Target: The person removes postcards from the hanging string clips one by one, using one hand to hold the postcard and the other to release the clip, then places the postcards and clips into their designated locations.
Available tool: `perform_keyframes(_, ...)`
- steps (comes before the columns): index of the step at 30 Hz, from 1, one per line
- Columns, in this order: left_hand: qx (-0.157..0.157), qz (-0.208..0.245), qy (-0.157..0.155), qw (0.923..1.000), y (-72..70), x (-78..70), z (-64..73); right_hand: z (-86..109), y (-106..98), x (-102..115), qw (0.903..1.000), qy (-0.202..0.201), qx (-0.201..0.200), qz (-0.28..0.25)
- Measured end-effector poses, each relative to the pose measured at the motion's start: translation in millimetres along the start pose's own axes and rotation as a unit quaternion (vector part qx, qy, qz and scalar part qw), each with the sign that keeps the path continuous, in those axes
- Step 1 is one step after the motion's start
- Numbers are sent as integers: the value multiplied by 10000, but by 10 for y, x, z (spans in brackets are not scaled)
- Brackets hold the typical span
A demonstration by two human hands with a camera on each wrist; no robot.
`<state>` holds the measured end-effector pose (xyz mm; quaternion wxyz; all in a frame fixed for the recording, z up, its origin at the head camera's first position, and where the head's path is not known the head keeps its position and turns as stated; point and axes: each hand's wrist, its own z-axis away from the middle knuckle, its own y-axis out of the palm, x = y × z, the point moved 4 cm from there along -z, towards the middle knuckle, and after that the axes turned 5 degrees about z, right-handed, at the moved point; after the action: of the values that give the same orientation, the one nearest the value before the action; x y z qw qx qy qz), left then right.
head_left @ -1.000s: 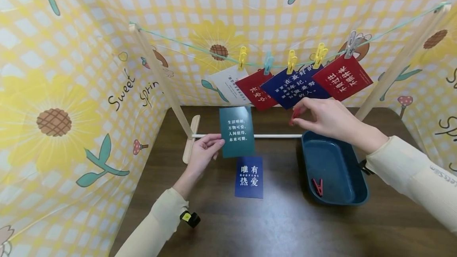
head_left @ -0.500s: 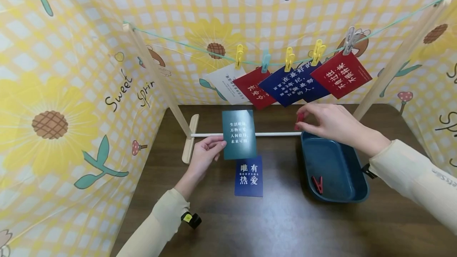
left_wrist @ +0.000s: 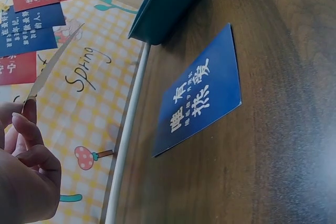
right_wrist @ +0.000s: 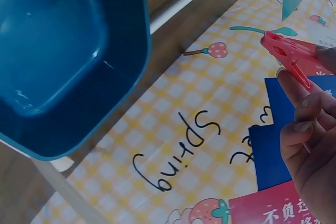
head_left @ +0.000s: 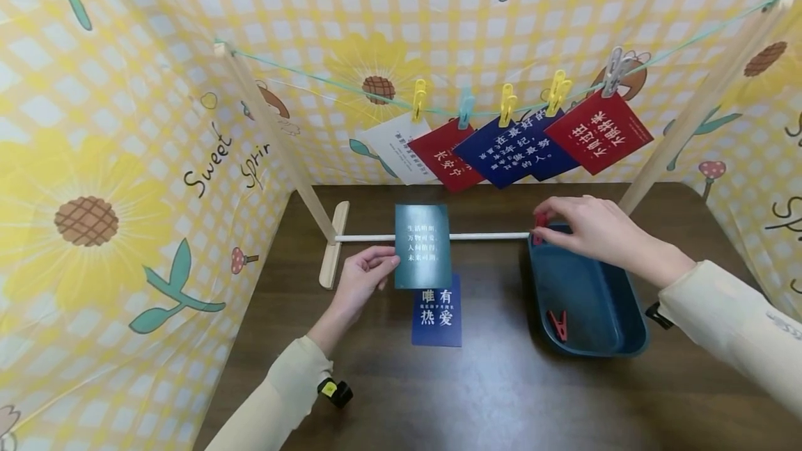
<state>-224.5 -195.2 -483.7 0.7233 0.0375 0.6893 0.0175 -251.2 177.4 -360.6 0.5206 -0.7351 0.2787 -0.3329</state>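
Note:
My left hand pinches the left edge of a teal card printed with white characters, held above the table. In the left wrist view that card shows almost edge-on. Between thumb and fingers, my right hand pinches a red clothespin over the back left corner of a blue plastic tub. Inside the tub lies another red clothespin. Flat on the table is a dark blue card, its top edge hidden behind the teal card in the head view.
A green string spans two wooden posts. From it hang several cards, including a red card and a white card, on clothespins such as a yellow one. A white rod runs low between the posts.
My left hand has brought the teal card slightly right and down, so it overlaps the blue card in view. My right hand has moved right and down with the red clothespin, toward the tub.

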Motion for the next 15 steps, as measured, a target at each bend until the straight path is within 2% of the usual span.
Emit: perform_keyframes(15,203,-32,-253,9995,31,128,39,214,163,-139,9984,263,437,-245)
